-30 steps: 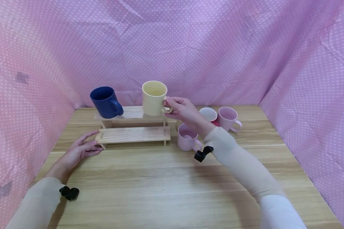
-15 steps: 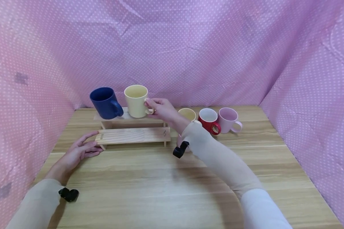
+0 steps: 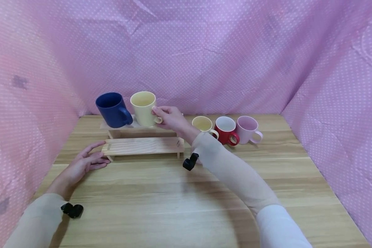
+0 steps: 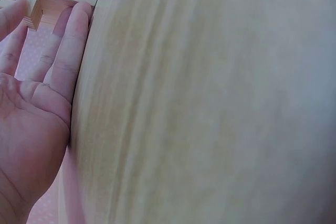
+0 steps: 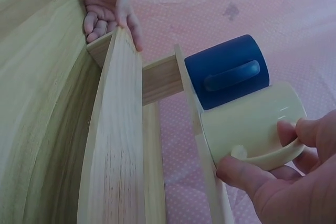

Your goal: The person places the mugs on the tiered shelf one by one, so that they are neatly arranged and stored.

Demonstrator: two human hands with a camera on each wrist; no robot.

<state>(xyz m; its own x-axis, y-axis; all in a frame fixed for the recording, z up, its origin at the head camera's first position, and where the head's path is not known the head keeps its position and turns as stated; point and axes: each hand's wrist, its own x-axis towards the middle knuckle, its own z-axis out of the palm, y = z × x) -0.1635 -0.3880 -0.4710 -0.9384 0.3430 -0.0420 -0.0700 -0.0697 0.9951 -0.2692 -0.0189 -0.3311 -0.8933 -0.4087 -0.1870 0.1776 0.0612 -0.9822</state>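
My right hand (image 3: 173, 120) pinches the handle of a pale yellow mug (image 3: 143, 110). In the right wrist view the mug's base meets the upper board of a two-step wooden rack (image 5: 118, 129), close beside a dark blue mug (image 5: 228, 72). The blue mug stands at the left end of that upper step, its handle toward the right. At the rack's left end my left hand (image 3: 84, 163) rests on the table, its fingers fairly straight and touching the lower step. The left wrist view shows the left palm (image 4: 31, 135) against the tabletop, with nothing gripped.
Right of the rack stand a second yellow mug (image 3: 201, 124), a red mug (image 3: 225, 131) with a white inside and a pink mug (image 3: 246, 130). My right forearm hides most of another pink mug. Dotted pink cloth (image 3: 186, 58) hangs behind the wooden table (image 3: 136, 199).
My right hand has carried the yellow mug left and slightly down, from the upper step's right part to beside the blue mug. The left hand has stayed at the rack's end.
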